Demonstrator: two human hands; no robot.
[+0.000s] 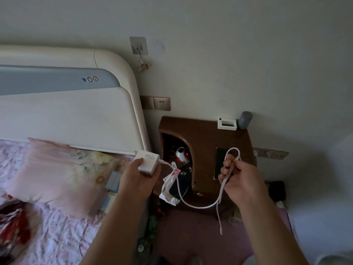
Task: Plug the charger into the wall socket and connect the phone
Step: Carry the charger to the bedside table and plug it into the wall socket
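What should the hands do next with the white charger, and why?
Probably lift the left hand and carry the charger up to the wall socket beside the headboard. The charger is in that hand's grip, unplugged, and the socket looks free. The right hand holds the looped cable, whose loose end dangles, so the phone on the nightstand can wait.
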